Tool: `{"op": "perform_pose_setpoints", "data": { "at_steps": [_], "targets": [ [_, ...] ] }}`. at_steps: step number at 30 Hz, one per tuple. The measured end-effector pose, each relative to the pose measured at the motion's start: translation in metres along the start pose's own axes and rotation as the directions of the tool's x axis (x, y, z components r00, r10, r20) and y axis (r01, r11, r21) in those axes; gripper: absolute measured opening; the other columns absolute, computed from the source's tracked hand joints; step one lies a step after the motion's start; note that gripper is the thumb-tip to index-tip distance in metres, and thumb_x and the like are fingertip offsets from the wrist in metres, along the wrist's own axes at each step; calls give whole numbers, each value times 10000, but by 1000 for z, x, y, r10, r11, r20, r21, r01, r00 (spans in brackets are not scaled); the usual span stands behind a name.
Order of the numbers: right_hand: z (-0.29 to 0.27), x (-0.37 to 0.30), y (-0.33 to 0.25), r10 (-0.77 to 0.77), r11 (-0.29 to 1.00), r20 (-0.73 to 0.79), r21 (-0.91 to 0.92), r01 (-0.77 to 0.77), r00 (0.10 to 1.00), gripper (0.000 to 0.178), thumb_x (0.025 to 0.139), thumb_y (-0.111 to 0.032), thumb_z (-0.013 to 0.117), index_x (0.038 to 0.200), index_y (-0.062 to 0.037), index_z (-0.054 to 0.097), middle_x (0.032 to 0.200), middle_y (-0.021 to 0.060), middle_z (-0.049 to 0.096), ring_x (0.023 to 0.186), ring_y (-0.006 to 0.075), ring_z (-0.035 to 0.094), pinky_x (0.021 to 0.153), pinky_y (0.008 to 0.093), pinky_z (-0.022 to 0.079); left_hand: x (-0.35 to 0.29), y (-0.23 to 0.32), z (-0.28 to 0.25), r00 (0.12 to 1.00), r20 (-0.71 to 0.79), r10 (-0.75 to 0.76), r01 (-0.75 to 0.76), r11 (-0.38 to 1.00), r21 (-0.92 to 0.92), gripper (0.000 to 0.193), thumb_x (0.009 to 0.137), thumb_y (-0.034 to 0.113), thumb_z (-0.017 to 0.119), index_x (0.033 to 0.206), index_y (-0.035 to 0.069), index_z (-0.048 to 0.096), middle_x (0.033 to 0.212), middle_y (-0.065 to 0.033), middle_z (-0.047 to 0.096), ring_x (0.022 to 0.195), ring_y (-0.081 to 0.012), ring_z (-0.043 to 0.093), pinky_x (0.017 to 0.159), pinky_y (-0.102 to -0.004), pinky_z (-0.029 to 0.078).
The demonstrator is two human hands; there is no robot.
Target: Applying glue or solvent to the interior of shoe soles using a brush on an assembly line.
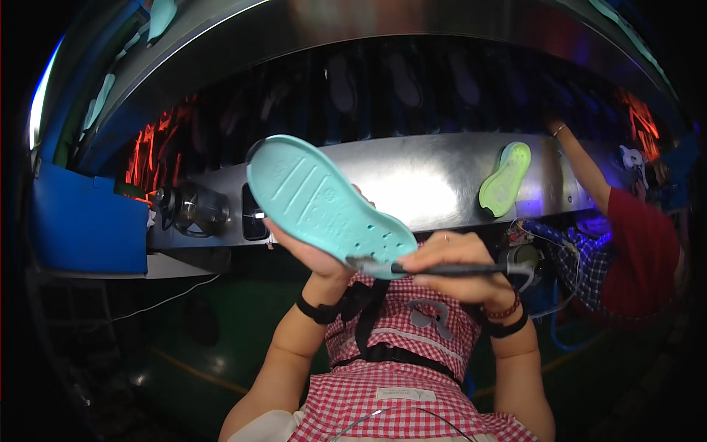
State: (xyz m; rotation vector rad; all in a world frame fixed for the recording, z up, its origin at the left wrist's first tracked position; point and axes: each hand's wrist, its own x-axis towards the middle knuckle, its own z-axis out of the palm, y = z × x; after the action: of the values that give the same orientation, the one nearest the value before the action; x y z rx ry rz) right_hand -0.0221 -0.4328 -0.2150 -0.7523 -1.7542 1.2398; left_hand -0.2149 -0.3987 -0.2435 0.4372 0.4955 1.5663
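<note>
A turquoise shoe sole (309,191) lies tilted across my left hand (320,256), which supports it from below with the fingers mostly hidden. Its face with grooves and small holes points up. My right hand (458,259) grips a dark-handled brush (468,269) with a pale tube running from its back end. The brush's greyish, blurred tip rests at the sole's near edge, by the end with the holes. Beyond my right hand, a yellow-green shoe sole (507,180) sits on the metal bench (434,158).
A dark phone (255,221) and a clear jug (202,210) stand on the bench's left part. A blue cabinet (96,221) is at far left. Along the back runs a dark opening with dim soles inside. At right, a co-worker's arm (585,166) reaches into it.
</note>
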Motion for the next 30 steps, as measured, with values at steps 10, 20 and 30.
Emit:
{"op": "perform_pose_setpoints", "data": {
  "at_steps": [10, 20, 30],
  "targets": [
    [-2, -2, -8, -71, 996, 106, 58, 65, 992, 203, 678, 11, 689, 877, -20, 666, 880, 79, 658, 832, 218, 618, 805, 291, 468, 6, 21, 1, 980, 195, 41, -40, 999, -11, 951, 722, 788, 92, 1213, 44, 422, 967, -198, 558, 813, -311, 569, 718, -423, 481],
    [24, -12, 17, 238, 768, -162, 634, -84, 958, 213, 768, 23, 609, 979, 42, 589, 982, 154, 625, 918, 192, 599, 834, 292, 471, -29, -2, 21, 957, 141, -252, 272, 950, -150, 722, 841, 575, 336, 1279, 1, 351, 1116, -244, 505, 955, -359, 543, 825, -423, 464],
    [-1, 0, -14, -6, 997, 243, 70, -11, 970, 192, 685, 8, 681, 873, 25, 647, 925, 173, 643, 860, 238, 642, 751, 292, 517, 0, 30, -2, 566, 200, -799, 727, 599, 336, 511, 890, 325, 451, 1230, -52, 389, 1073, -176, 550, 892, -192, 603, 754, -286, 514]
  ]
}}
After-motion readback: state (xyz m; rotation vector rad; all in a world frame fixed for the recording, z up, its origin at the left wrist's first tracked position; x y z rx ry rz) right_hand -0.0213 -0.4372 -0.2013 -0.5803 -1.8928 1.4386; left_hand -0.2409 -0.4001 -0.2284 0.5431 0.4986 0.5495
